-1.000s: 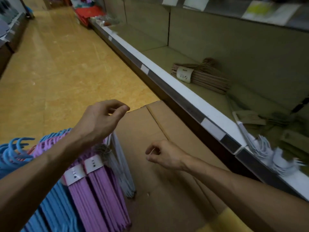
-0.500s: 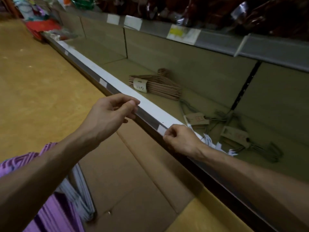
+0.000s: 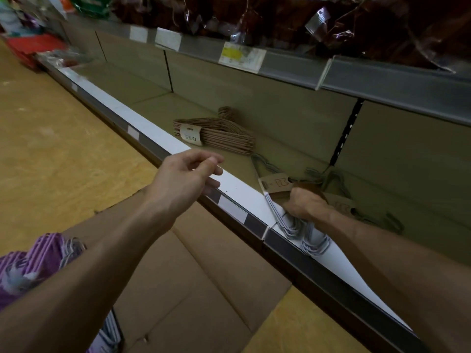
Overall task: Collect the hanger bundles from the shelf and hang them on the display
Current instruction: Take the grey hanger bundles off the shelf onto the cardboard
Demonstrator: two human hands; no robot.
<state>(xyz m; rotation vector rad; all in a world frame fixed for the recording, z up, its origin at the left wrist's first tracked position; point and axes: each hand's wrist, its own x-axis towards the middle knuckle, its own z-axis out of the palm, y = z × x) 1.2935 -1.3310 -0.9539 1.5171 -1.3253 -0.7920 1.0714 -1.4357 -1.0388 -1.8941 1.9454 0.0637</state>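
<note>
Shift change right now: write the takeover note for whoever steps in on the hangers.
Right hand: reaching onto the bottom shelf, fingers curled round the white hanger bundle at the shelf's front edge.
Left hand: holds nothing, hovers over the shelf lip, fingers loosely curled.
On the shelf: a tan hanger bundle farther back, and green hanger bundles behind the right hand.
Purple hangers are at lower left.
Done: white bundle gripped, not yet lifted off.
Left: lift it, collect the tan and green bundles, hang them all.

Right hand (image 3: 303, 203) grips white hanger bundle (image 3: 295, 225) on shelf (image 3: 158, 135).
</note>
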